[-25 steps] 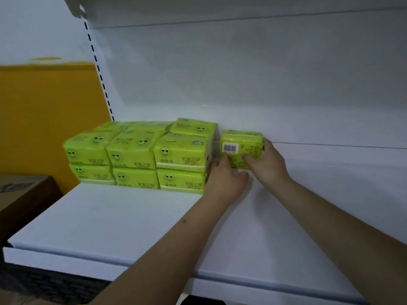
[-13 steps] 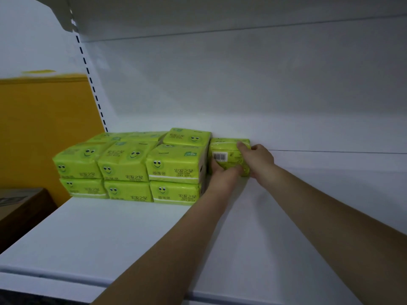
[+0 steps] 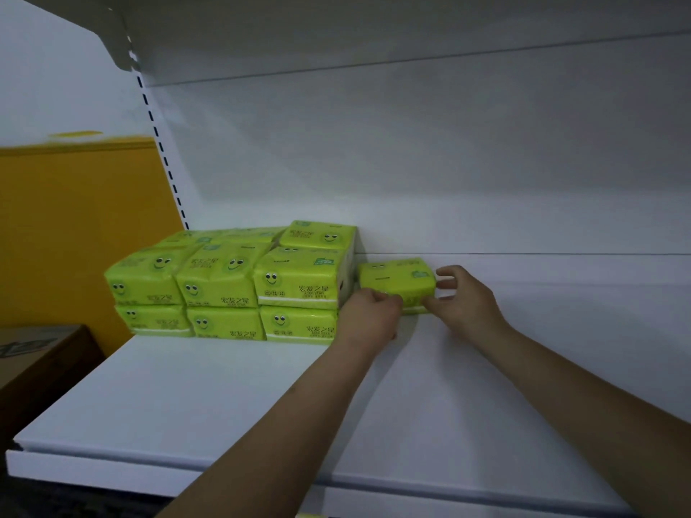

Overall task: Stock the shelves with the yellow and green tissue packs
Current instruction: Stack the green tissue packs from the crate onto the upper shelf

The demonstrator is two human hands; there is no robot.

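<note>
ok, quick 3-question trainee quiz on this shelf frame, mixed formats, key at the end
1. True or false: the single tissue pack lies on top of the stacked packs.
2. Which hands touch the single pack? A) left hand only B) right hand only C) both
3. Fill in: the front row of the stack is ___ packs high.

Key: 1 false, it sits on the shelf to the right of the stack; 2 C; 3 two.

Both bare forearms outstretched; left hand (image 3: 370, 312) knuckles-up, fingers curled; right hand (image 3: 463, 299) in loose pinching grip.
</note>
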